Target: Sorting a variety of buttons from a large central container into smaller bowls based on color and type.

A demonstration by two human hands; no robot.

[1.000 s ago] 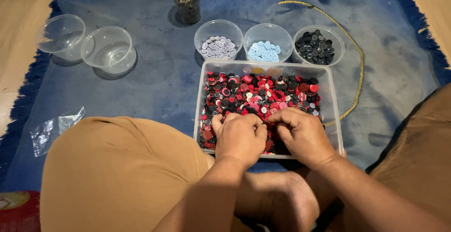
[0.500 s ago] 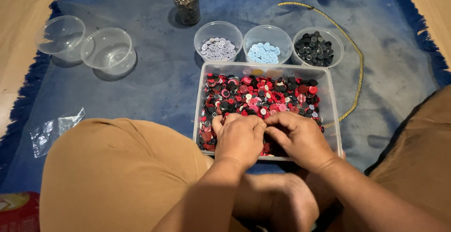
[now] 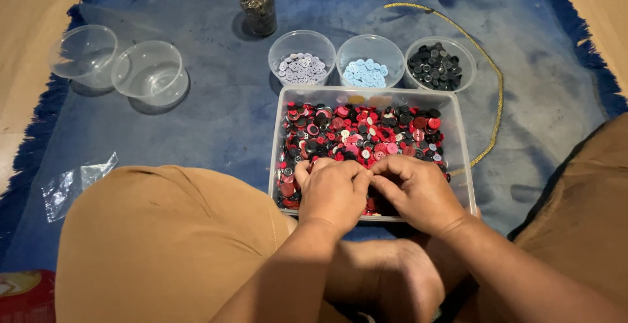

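Two bare hands rest side by side in a clear rectangular plastic tub (image 3: 458, 159) filled with mixed red, pink and black buttons (image 3: 360, 130). The left hand (image 3: 333, 191) lies palm down on the near part of the button heap, fingers curled. The right hand (image 3: 418, 189) lies just beside it, its fingertips touching those of the left hand over the buttons. Whether either hand pinches a button cannot be told, as the fingertips hide what lies under them.

The tub sits on a blue fringed cloth (image 3: 196, 127) spread on the floor, directly in front of the person's crossed legs in tan shorts. Just behind the tub stand three small clear round bowls in a row: one with pale lilac buttons (image 3: 301, 68), one with light blue buttons (image 3: 367, 72), one with black buttons (image 3: 435, 68). Farther back stands a tall clear cup (image 3: 256, 2) holding dark metallic pieces. To the left, well apart from the tub, sit two clear round bowls (image 3: 118, 68) with nothing in them, touching each other. A thin yellow cord (image 3: 494, 74) curves along the right side of the tub. A crumpled clear plastic bag (image 3: 72, 182) lies near the left knee.
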